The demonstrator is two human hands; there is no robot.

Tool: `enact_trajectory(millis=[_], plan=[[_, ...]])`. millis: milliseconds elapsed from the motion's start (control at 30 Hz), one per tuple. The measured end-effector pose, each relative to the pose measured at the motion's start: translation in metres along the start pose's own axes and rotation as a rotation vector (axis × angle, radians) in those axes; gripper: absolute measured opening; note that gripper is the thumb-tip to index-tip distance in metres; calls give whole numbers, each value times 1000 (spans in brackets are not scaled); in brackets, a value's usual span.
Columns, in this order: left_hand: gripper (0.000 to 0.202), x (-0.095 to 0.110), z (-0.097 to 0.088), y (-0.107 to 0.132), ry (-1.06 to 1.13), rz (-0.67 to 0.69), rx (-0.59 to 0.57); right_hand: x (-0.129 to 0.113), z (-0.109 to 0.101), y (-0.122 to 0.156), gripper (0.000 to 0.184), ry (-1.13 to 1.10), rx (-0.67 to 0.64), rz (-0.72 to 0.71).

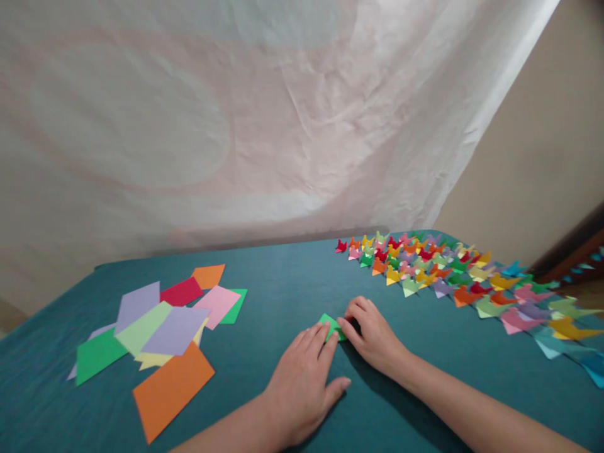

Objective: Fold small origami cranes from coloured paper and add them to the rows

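Note:
A small folded piece of green paper (325,319) lies on the table in front of me, partly covered by my fingers. My left hand (304,371) rests flat over its near left part, fingers stretched out and thumb apart. At the paper's right edge, my right hand (370,330) is closed, with thumb and curled fingers at the corner. The exact folds beneath my fingers are hidden.
Loose paper sheets in several colours, including an orange sheet (173,391) and a purple sheet (177,330), overlap on the left. Rows of small folded paper birds (425,277) stand on the right. A teal cloth (283,277) covers the table; a pale curtain (264,126) hangs behind.

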State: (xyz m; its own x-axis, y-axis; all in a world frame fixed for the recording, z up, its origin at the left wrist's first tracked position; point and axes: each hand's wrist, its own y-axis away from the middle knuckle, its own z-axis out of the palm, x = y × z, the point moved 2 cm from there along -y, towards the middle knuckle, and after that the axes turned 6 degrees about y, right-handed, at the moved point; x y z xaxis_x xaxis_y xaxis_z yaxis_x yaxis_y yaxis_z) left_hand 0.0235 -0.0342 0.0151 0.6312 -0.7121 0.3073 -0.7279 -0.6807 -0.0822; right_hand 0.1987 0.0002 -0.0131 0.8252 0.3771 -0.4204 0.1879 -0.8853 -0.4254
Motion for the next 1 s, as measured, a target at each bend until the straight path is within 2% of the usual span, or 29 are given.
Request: enact_trajectory(millis=[133,333,467,667,900,1000], plan=[[59,0,-1,0,-2,-5,2,-7,-15,2,5,-21,13,-46],[59,-1,2,0,-26,12,44,-28,-27,19,27,107,-105,-265],[60,-2,3,-1,-43,17,48,-27,-22,28,33,108,-127,-260],[55,2,-6,-3,-75,1,17,-23,-21,27,28,125,-154,-246],[46,-2,-11,-5,-45,32,50,-29,-26,25,40,238,-163,-334],[46,-5,-12,-6,-39,51,34,-30,-26,25,39,307,-177,-379]])
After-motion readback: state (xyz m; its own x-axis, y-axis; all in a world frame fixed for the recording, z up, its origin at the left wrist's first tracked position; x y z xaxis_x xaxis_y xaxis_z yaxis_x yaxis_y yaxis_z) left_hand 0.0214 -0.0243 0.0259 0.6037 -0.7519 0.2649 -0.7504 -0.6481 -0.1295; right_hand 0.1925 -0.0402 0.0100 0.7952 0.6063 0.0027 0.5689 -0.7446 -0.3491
